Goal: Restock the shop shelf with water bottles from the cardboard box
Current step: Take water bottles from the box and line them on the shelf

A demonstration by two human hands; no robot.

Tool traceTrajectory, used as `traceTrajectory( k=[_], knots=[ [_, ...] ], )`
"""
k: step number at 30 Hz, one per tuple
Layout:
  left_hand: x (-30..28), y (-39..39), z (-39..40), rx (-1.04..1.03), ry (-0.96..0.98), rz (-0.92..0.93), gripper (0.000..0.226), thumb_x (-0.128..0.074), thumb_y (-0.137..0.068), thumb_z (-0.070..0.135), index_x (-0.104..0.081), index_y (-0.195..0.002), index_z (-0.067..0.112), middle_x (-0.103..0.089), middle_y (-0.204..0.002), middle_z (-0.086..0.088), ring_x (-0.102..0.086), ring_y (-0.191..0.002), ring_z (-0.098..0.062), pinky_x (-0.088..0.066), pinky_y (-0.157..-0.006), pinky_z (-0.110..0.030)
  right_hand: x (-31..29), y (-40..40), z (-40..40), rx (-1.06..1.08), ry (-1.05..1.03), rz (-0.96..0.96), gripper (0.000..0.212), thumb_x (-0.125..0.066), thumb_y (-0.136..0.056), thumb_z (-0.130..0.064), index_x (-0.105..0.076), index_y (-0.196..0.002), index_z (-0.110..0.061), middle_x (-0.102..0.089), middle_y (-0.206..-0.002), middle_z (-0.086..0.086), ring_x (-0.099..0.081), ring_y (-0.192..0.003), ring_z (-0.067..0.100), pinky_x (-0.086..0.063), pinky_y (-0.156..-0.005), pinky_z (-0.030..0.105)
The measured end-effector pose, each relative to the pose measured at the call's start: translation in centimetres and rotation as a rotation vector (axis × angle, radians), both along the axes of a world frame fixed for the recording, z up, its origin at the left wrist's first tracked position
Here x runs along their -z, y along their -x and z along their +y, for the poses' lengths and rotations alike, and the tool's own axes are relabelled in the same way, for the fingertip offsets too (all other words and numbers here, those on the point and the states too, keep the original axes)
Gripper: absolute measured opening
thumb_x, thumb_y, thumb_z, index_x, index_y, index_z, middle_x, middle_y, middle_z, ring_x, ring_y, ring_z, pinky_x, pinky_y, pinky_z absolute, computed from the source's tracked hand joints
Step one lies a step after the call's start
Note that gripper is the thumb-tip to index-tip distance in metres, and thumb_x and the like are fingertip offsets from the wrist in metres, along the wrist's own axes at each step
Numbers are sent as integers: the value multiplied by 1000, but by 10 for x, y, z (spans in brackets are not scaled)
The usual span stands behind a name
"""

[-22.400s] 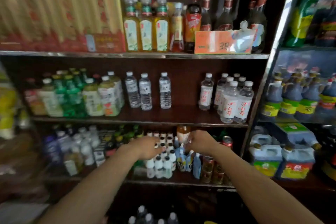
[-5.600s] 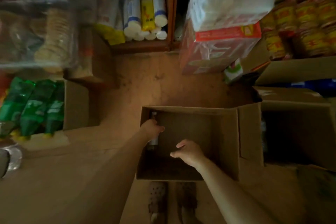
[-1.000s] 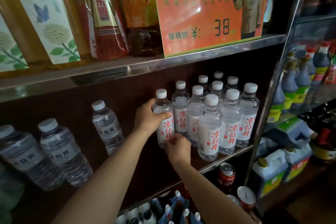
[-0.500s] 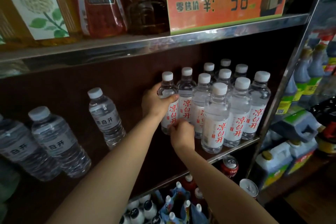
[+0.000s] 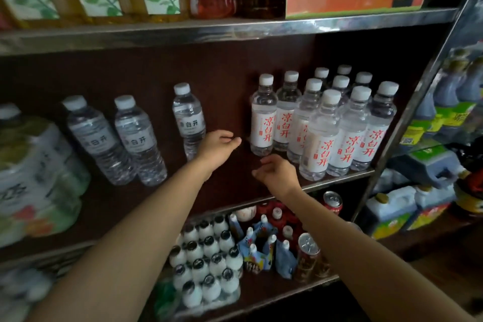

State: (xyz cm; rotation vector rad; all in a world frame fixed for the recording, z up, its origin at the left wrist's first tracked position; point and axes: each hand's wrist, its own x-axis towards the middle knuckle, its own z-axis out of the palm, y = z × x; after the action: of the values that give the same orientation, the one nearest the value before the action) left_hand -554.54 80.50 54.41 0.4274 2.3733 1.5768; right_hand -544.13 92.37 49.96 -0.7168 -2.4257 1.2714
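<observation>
The left hand (image 5: 218, 146) hangs with its fingers (image 5: 230, 140) loosely curled and gripping nothing, a short gap left of the nearest red-lettered water bottle (image 5: 263, 115). The right hand (image 5: 277, 172) sits just below that bottle's base, fingers relaxed and half bent, also empty; whether a fingertip brushes the bottle cannot be told. The bottle stands upright at the left end of the cluster of red-lettered water bottles (image 5: 347, 133) on the middle shelf (image 5: 337, 182), whose rear bottles show only caps. Bare shelf lies between this cluster and the grey-labelled water bottles (image 5: 133, 136) further left. The green tea pack (image 5: 34, 183) at the far left is blurred and cut off. The cardboard box is out of view
</observation>
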Motion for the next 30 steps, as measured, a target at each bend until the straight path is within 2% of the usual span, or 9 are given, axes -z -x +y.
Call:
traceTrajectory(
  k=[5, 7, 9, 11, 14, 17, 23, 26, 30],
  knots=[
    [2, -63, -56, 0, -82, -64, 30, -60, -92, 16, -60, -120, 5, -62, -108, -10, -60, -98, -18, -48, -74, -22, 6, -47, -28, -37, 39, 7, 29, -77, -79, -21, -53, -64, -28, -71, -101, 5, -64, -97, 18, -41, -78, 20],
    [7, -93, -78, -20, -90, -86, 30, -60, -92, 16, -60, -120, 6, -63, -110, -9, -62, -100, -19, -50, -80, -25, 13, -70, -39, -44, 72, 13, 15, -76, -80, -20, -62, -80, -16, -71, -98, 7, -65, -93, 20, -43, -72, 18],
    [16, -125, -98, -51, -85, -102, 29, -60, -92, 16, -61, -119, 7, -64, -109, -8, -64, -101, -19, -51, -83, -28, 21, -100, -53, -66, 105, 3, 26, -75, -81, -19, -64, -101, -7, -71, -96, 9, -63, -87, 16, -40, -65, 16],
    [30, -157, -116, -86, -73, -111, 27, -61, -92, 17, -62, -117, 8, -65, -107, -8, -64, -99, -19, -50, -77, -24, 30, -131, -68, -99, 126, -27, 32, -74, -82, -20, -62, -107, -5, -71, -96, 8, -62, -89, 16, -43, -72, 19],
    [53, -206, -140, -114, -57, -134, 23, -63, -90, 18, -65, -112, 10, -67, -103, -6, -65, -95, -18, -50, -75, -24, 49, -175, -89, -127, 154, -74, 36, -74, -83, -21, -60, -111, -4, -69, -90, 6, -62, -92, 19, -46, -76, 27],
    [81, -251, -163, -90, -6, -213, 21, -63, -90, 18, -64, -110, 12, -67, -104, -6, -65, -97, -20, -51, -85, -32, 75, -213, -109, -141, 157, -148, 41, -73, -83, -26, -60, -116, -6, -70, -100, 9, -62, -100, 23, -48, -85, 31],
    [139, -308, -195, -63, 0, -459, 23, -63, -91, 20, -62, -112, 12, -65, -113, -4, -64, -102, -18, -50, -86, -32, 134, -273, -143, -132, 244, -244, 38, -78, -78, -28, -62, -108, -10, -68, -87, 1, -64, -88, 17, -49, -75, 24],
    [175, -319, -207, -40, -12, -583, 21, -65, -89, 21, -62, -109, 15, -66, -116, -4, -65, -101, -17, -53, -84, -32, 168, -292, -154, -78, 281, -303, 41, -78, -78, -30, -62, -109, -10, -62, -81, -6, -63, -88, 15, -50, -80, 25],
    [241, -332, -223, 36, 95, -632, 35, -70, -85, 23, -60, -118, 17, -67, -111, -2, -64, -101, -13, -52, -84, -27, 232, -315, -170, -1, 308, -390, 36, -75, -81, -29, -61, -110, -13, -61, -88, -3, -62, -87, 16, -51, -70, 24]
  ],
)
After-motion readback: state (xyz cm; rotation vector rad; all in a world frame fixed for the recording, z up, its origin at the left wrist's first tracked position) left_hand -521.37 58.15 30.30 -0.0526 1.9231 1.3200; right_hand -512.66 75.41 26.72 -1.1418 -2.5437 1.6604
